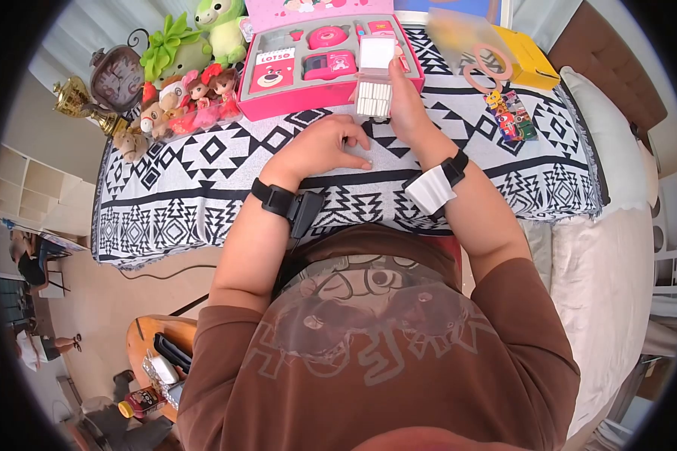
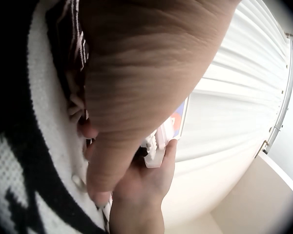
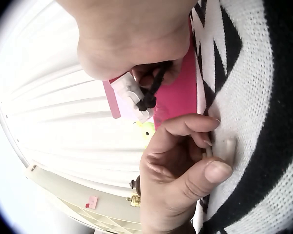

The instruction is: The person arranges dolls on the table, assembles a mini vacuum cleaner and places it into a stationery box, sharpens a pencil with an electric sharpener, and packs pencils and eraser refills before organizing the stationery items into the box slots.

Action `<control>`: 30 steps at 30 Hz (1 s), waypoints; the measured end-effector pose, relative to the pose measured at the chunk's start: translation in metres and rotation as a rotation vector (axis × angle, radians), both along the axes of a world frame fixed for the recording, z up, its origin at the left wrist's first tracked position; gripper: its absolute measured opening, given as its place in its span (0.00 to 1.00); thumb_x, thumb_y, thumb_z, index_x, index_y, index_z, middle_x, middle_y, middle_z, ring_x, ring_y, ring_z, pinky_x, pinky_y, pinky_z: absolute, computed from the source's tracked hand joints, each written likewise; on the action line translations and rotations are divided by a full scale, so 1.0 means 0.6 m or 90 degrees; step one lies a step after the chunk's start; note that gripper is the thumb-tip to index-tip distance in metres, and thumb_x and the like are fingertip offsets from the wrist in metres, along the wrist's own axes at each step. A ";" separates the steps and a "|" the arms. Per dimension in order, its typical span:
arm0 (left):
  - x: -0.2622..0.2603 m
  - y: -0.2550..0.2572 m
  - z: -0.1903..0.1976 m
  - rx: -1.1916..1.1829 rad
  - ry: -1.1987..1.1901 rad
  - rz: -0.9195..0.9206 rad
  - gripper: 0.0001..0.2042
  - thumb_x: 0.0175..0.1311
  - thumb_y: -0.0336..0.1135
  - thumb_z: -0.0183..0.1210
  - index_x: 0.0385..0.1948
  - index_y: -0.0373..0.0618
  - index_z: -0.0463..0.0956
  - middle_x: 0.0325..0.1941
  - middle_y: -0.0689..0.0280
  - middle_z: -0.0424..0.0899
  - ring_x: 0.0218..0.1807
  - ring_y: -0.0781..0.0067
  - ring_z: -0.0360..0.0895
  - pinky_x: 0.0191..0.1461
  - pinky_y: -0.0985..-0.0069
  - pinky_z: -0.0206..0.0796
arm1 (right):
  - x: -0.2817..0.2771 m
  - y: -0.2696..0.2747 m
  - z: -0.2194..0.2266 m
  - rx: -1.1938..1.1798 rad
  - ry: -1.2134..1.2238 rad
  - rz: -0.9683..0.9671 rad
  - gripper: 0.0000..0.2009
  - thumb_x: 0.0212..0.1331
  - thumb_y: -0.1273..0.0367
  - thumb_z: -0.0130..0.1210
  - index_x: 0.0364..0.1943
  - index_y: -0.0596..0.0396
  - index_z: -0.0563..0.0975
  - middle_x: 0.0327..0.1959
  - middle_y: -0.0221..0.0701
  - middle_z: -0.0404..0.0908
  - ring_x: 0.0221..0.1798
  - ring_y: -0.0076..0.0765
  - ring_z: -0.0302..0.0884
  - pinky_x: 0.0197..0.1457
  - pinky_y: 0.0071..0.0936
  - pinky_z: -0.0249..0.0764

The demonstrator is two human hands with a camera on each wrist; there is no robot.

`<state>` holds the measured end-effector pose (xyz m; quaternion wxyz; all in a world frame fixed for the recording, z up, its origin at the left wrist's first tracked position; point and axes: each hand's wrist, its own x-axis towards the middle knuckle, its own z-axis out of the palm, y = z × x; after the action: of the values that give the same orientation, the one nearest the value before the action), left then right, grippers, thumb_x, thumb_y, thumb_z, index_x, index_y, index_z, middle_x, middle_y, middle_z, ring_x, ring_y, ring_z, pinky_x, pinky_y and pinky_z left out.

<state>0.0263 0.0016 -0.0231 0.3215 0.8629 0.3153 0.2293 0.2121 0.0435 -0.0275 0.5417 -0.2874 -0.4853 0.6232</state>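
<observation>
My right hand holds a small lidded box packed with white sticks, its lid raised, in front of the pink gift box. To its left, my left hand is low over the patterned cloth, fingers loosely bent, with thumb and forefinger apart. The right wrist view shows a small white stick on the cloth beside the left hand's thumb; a second pale piece shows near its middle fingertip, and I cannot tell whether it is held. In the left wrist view, the left hand hides most of the cloth.
The pink gift box stands at the back centre. Dolls, plush toys, a clock and a gold trophy stand at the left. A yellow box, pink rings and a colourful card lie at the right.
</observation>
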 end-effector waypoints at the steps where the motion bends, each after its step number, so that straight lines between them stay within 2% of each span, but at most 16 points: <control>1: 0.000 0.001 0.001 0.000 0.000 0.000 0.11 0.49 0.34 0.71 0.33 0.44 0.81 0.30 0.68 0.75 0.35 0.74 0.71 0.39 0.76 0.64 | -0.001 0.000 -0.001 0.000 0.000 0.000 0.32 0.73 0.46 0.30 0.50 0.63 0.74 0.38 0.37 0.82 0.38 0.30 0.82 0.42 0.26 0.79; 7: -0.006 0.001 0.006 -0.076 0.046 -0.076 0.07 0.52 0.28 0.66 0.32 0.43 0.81 0.30 0.68 0.76 0.36 0.75 0.72 0.40 0.77 0.64 | -0.005 0.002 -0.004 -0.001 -0.007 -0.034 0.32 0.73 0.46 0.31 0.50 0.62 0.75 0.38 0.36 0.83 0.37 0.30 0.83 0.42 0.26 0.79; 9: -0.012 0.008 -0.005 -0.236 -0.054 -0.057 0.05 0.55 0.26 0.64 0.33 0.41 0.81 0.32 0.70 0.78 0.37 0.80 0.73 0.40 0.80 0.64 | -0.003 0.000 -0.002 -0.008 -0.017 -0.021 0.31 0.73 0.46 0.31 0.50 0.62 0.75 0.37 0.36 0.83 0.36 0.31 0.83 0.41 0.26 0.80; 10: -0.016 0.012 -0.009 -0.236 -0.054 -0.056 0.05 0.55 0.26 0.64 0.33 0.41 0.81 0.32 0.70 0.78 0.37 0.80 0.73 0.40 0.80 0.64 | -0.004 0.000 -0.003 -0.007 -0.018 -0.020 0.31 0.73 0.46 0.31 0.50 0.62 0.75 0.37 0.36 0.83 0.36 0.31 0.83 0.41 0.26 0.80; 12: -0.022 0.023 -0.014 -0.316 -0.102 0.039 0.05 0.61 0.26 0.60 0.37 0.39 0.79 0.35 0.71 0.80 0.39 0.84 0.73 0.43 0.82 0.65 | -0.005 0.002 -0.005 0.002 -0.021 -0.043 0.31 0.73 0.46 0.31 0.50 0.62 0.75 0.37 0.36 0.83 0.35 0.31 0.84 0.39 0.26 0.80; 13: -0.025 0.025 -0.011 -0.315 -0.102 0.039 0.05 0.61 0.26 0.60 0.37 0.39 0.79 0.35 0.71 0.80 0.39 0.84 0.73 0.43 0.82 0.65 | -0.004 0.003 -0.006 0.003 -0.021 -0.042 0.31 0.73 0.46 0.31 0.50 0.62 0.75 0.37 0.36 0.83 0.35 0.31 0.84 0.39 0.26 0.80; 15: -0.028 0.028 -0.007 -0.250 -0.152 0.169 0.07 0.65 0.29 0.58 0.42 0.39 0.78 0.37 0.71 0.80 0.38 0.85 0.73 0.46 0.82 0.66 | -0.002 0.005 -0.008 0.011 -0.023 -0.021 0.31 0.73 0.47 0.31 0.49 0.62 0.75 0.38 0.35 0.83 0.37 0.30 0.83 0.40 0.25 0.79; 16: -0.026 0.032 -0.009 -0.250 -0.152 0.169 0.07 0.65 0.29 0.58 0.42 0.39 0.78 0.37 0.71 0.80 0.38 0.85 0.73 0.46 0.82 0.66 | -0.003 0.007 -0.010 0.011 -0.023 -0.021 0.31 0.73 0.47 0.31 0.49 0.62 0.75 0.38 0.35 0.83 0.37 0.30 0.83 0.40 0.25 0.79; 18: -0.021 0.041 -0.016 -0.122 -0.353 0.280 0.06 0.65 0.28 0.57 0.40 0.37 0.77 0.33 0.69 0.81 0.37 0.83 0.77 0.43 0.82 0.68 | -0.007 0.012 -0.016 -0.009 -0.022 0.004 0.31 0.74 0.46 0.29 0.54 0.61 0.73 0.42 0.36 0.82 0.40 0.30 0.83 0.44 0.28 0.79; 19: -0.019 0.040 -0.011 -0.099 -0.387 0.295 0.06 0.66 0.27 0.58 0.41 0.38 0.77 0.35 0.69 0.82 0.38 0.83 0.76 0.43 0.83 0.68 | -0.009 0.008 -0.014 -0.009 -0.022 0.004 0.31 0.74 0.46 0.29 0.54 0.61 0.73 0.42 0.36 0.82 0.40 0.30 0.83 0.44 0.28 0.79; 21: -0.013 0.033 -0.002 -0.122 -0.450 0.281 0.06 0.65 0.26 0.58 0.41 0.38 0.77 0.35 0.69 0.82 0.37 0.83 0.76 0.42 0.84 0.68 | -0.011 0.000 -0.009 -0.030 -0.082 0.116 0.31 0.74 0.47 0.29 0.55 0.61 0.72 0.42 0.35 0.82 0.42 0.30 0.83 0.47 0.28 0.79; 22: -0.009 0.029 0.002 -0.144 -0.513 0.267 0.06 0.64 0.26 0.59 0.41 0.39 0.78 0.35 0.69 0.82 0.36 0.84 0.76 0.41 0.84 0.68 | -0.014 -0.002 -0.009 -0.029 -0.081 0.116 0.31 0.74 0.47 0.29 0.55 0.61 0.72 0.42 0.35 0.82 0.42 0.30 0.83 0.47 0.28 0.79; 25: -0.003 0.020 0.005 -0.158 -0.541 0.204 0.05 0.63 0.26 0.62 0.39 0.40 0.79 0.34 0.70 0.82 0.33 0.85 0.75 0.39 0.86 0.68 | -0.016 -0.003 -0.012 -0.013 -0.114 0.150 0.31 0.74 0.47 0.29 0.56 0.61 0.72 0.46 0.34 0.81 0.46 0.28 0.81 0.50 0.28 0.78; 26: -0.004 0.019 0.004 -0.158 -0.541 0.204 0.05 0.63 0.26 0.62 0.39 0.40 0.79 0.34 0.70 0.82 0.33 0.85 0.75 0.39 0.86 0.68 | -0.016 -0.003 -0.013 -0.014 -0.114 0.150 0.31 0.74 0.47 0.29 0.56 0.61 0.72 0.46 0.34 0.81 0.46 0.28 0.81 0.50 0.28 0.78; 28: -0.008 0.019 -0.001 -0.157 -0.424 0.181 0.06 0.63 0.24 0.61 0.40 0.41 0.78 0.36 0.70 0.82 0.38 0.84 0.77 0.43 0.84 0.69 | -0.016 -0.006 -0.013 -0.033 -0.086 0.131 0.29 0.75 0.49 0.31 0.56 0.62 0.73 0.48 0.32 0.80 0.46 0.24 0.79 0.50 0.24 0.75; 30: -0.004 0.019 -0.006 -0.145 -0.409 0.182 0.06 0.63 0.24 0.62 0.39 0.41 0.78 0.35 0.71 0.82 0.37 0.85 0.76 0.42 0.84 0.68 | -0.015 -0.008 -0.009 -0.029 -0.094 0.134 0.29 0.75 0.50 0.32 0.56 0.62 0.73 0.48 0.32 0.80 0.47 0.23 0.78 0.50 0.23 0.74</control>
<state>0.0238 0.0128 -0.0265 0.4630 0.6529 0.3388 0.4945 0.2029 0.0388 -0.0332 0.4296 -0.2925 -0.5371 0.6644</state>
